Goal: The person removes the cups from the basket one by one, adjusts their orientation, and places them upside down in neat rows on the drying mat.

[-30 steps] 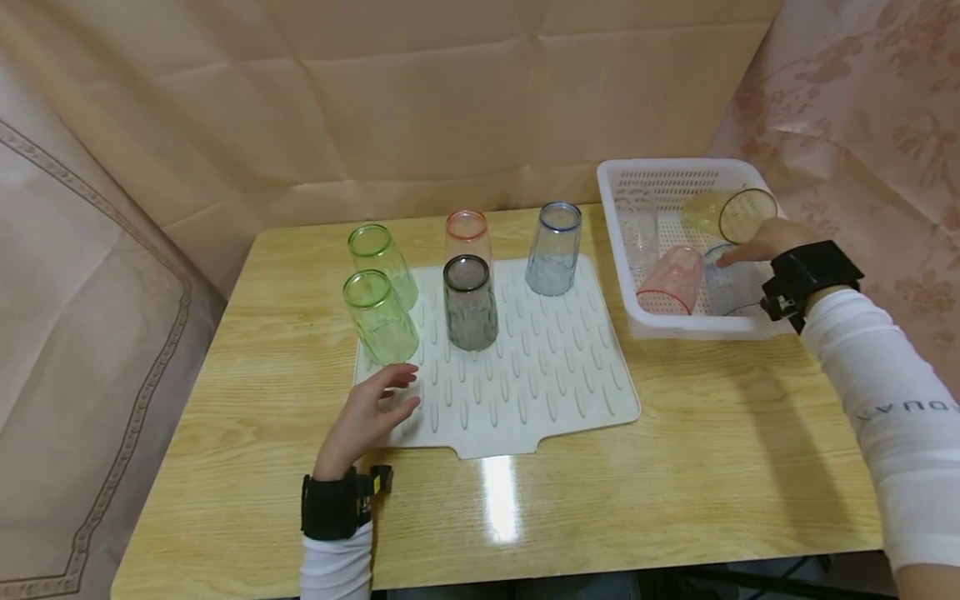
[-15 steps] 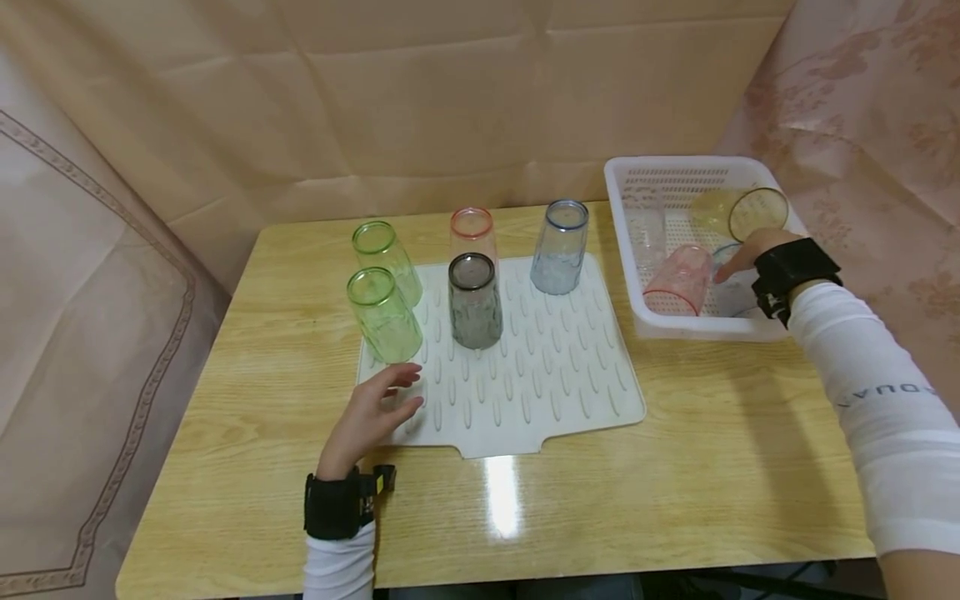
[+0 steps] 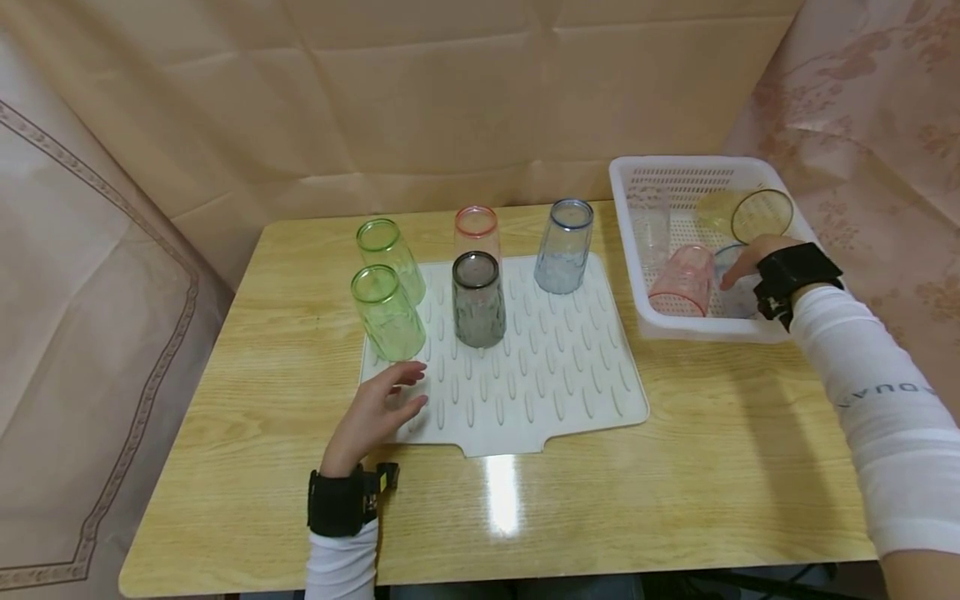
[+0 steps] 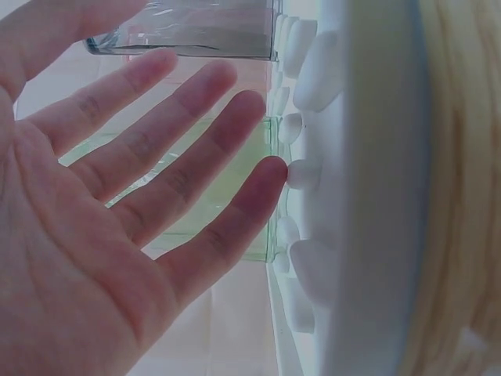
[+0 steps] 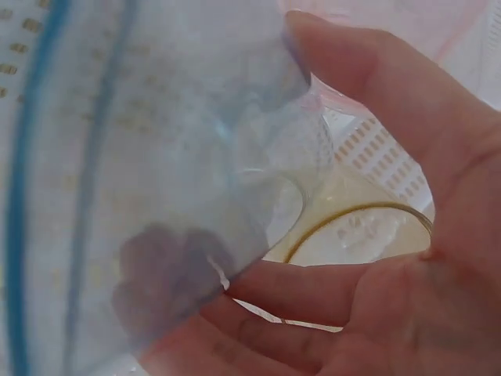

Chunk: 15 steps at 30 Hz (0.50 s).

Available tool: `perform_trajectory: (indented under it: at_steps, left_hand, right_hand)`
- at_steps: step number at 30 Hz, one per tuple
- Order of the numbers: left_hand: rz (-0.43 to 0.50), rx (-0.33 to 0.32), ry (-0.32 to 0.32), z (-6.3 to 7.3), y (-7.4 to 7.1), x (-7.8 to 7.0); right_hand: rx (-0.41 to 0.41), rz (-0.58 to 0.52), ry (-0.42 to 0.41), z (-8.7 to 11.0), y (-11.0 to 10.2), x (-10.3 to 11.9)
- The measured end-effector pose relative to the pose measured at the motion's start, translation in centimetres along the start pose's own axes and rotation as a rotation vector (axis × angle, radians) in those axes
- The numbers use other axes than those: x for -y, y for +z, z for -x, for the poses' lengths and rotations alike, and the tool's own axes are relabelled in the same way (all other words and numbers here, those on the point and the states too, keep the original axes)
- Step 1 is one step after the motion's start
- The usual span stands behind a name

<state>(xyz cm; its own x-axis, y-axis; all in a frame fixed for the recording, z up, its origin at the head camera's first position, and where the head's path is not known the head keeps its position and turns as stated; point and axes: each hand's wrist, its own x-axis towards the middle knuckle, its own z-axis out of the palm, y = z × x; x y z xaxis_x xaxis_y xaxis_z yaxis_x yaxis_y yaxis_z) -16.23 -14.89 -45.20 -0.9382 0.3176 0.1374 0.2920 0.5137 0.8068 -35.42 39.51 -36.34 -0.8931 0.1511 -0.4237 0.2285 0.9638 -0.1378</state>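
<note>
In the right wrist view, my right hand (image 5: 391, 258) grips a clear bluish glass (image 5: 156, 157) with a blue rim; its thumb lies on one side, and fingertips show through the far wall. This glass rests inside the white basket (image 3: 622, 229), partly hidden by the hand in the head view. Beside it lie a pink glass (image 3: 684, 279) and a yellow glass (image 3: 761, 215). My left hand (image 3: 371, 417) is held with spread fingers over the white mat's (image 3: 510, 433) left front corner, near the closer green glass (image 3: 388, 317) and apart from it.
Upside-down glasses stand on the ridged mat: another green one (image 3: 397, 258), a red-rimmed one (image 3: 477, 229), a grey one (image 3: 480, 308) and a blue one (image 3: 562, 258). A clear glass (image 3: 651, 221) lies at the basket's left. A cloth (image 3: 420, 100) hangs behind the table.
My right hand has shifted slightly left and lower over the blue glass in the basket, its thumb drawn in. The left hand keeps its place. The head view has shifted a little.
</note>
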Motion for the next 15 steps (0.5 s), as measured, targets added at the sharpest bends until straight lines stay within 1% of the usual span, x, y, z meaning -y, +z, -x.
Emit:
perform_trajectory:
  at_steps: [1,3,6,10,15]
  left_hand:
    - [-0.001,0.001,-0.001,0.0,0.0,0.0]
    - [-0.003,0.002,-0.004,0.0,0.0,-0.1]
    - [-0.002,0.004,-0.008,0.0,0.1,0.0]
    - [0.004,0.007,-0.012,0.0,0.2,-0.1]
    - [0.013,0.018,-0.021,-0.1,0.3,-0.1]
  right_hand:
    - [0.013,0.009,0.017,-0.5,0.0,-0.2]
    - [0.019,0.034,0.019,-1.3,0.0,-0.7]
    - [0.039,0.056,0.011,-1.7,-0.3,-0.9]
    - [0.061,0.076,0.019,-1.1,-0.7,-0.4]
    - [0.065,0.145,0.018,0.7,-1.3,0.9]
